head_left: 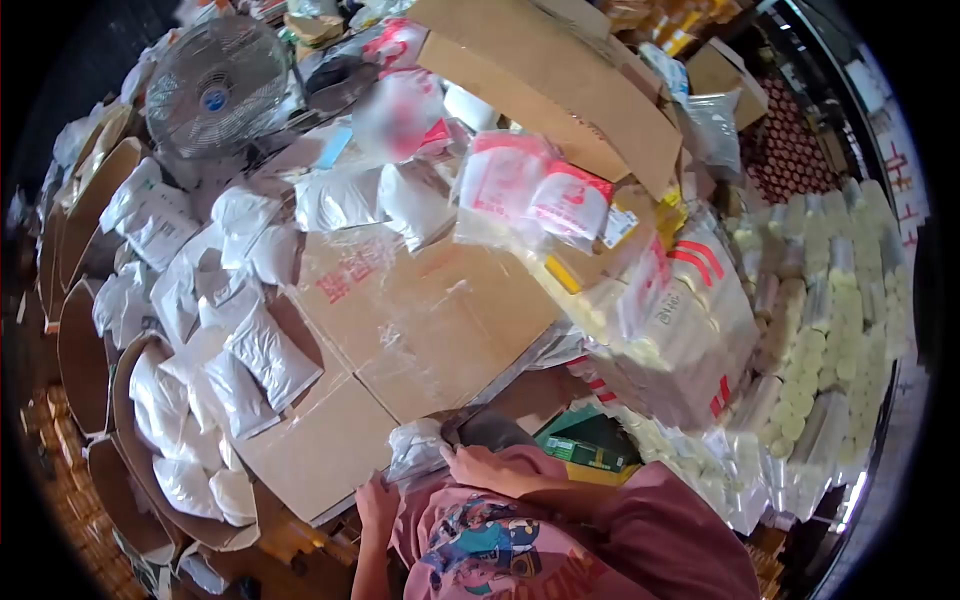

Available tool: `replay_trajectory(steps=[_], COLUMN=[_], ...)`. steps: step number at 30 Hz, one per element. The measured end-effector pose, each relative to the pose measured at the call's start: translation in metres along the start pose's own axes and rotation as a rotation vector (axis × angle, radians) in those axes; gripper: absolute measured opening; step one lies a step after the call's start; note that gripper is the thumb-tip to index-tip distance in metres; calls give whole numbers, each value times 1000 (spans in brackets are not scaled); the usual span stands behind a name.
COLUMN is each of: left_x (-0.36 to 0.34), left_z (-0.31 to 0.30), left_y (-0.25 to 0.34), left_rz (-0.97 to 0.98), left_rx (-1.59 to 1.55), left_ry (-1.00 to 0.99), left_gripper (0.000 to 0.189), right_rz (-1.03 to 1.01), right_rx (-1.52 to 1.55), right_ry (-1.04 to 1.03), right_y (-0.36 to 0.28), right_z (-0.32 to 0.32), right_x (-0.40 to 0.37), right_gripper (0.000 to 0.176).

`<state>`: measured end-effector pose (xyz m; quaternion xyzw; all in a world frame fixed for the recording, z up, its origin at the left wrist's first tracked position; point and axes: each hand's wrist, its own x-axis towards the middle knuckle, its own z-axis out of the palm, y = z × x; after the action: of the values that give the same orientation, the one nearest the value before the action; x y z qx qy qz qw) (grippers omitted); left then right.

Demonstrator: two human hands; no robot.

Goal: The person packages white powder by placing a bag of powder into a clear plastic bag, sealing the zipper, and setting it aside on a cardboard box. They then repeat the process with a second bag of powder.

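Observation:
At the front edge of the cardboard-covered table, a small whitish plastic bag (416,449) lies close to my body. My left hand (376,502) is closed at the bag's lower left corner. On the opposite side, my right hand (482,470) pinches the bag's right edge, its fingers bent. The bag looks crumpled, and its contents cannot be made out. Just in front of both hands is the flat brown cardboard (400,320), with loose clear film on it.
Filled white bags (270,350) pile up on the left, beside open cardboard boxes (130,420). A fan (215,88) stands at the back left. Red-printed packs (570,200) lie at the back. Wrapped bundles (690,340) and long stacks of pale rolls (810,370) occupy the right.

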<state>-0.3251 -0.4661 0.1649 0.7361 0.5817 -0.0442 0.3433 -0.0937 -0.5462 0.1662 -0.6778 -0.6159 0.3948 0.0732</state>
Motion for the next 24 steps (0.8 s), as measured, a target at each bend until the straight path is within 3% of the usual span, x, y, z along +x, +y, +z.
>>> replay_trajectory(steps=[3,7,8,10,12,13,18,21,24], left_x=[4,14,21,45,72,83,102,113,145], left_z=[8,29,2,-6,-22,-38,-83,-69,-22], left_y=[-6,-34,-7,-4,4,14,46,40,12], left_rz=[-7,-114,-215,-18,-149,-47,-17,-10,20], left_rx=[39,-223,-377,-128,-343,-262,-281,-314,-380], left_ry=[-40,-146,-239,-53,-9,52,239,289,359], left_gripper=[13,12,12,11,10,10,8,8,9], right_rz=[256,370,401,272,142,87,8,-128,-77], right_rx=[165,568,569,492,355,287,194,181,162], right_ry=[37,194,302,384,484,529,437,481,482], right_y=[-1,33,32,36,21,6,-19,-13,17], right_z=[2,54,52,42,5,-26,-76,-79,-45], right_x=[-1,10,20,47,79,94,133,141,161], right_gripper=[41,19,13,12,10,9,8,10,10])
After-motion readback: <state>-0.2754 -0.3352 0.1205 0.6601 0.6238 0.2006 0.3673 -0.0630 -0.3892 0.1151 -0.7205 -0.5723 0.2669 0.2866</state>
